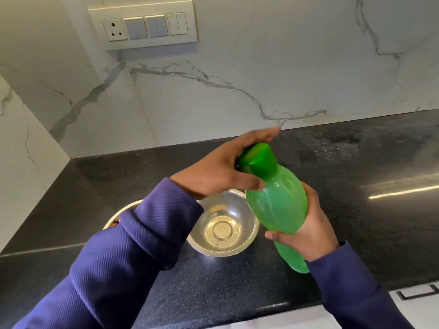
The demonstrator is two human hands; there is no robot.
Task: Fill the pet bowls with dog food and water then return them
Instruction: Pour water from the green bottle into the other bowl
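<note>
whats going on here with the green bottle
A person stands at a black counter. The right hand holds a green bottle tilted over a steel bowl; the left hand is at its cap, which is on. A second bowl sits mostly hidden behind the left sleeve.
</note>
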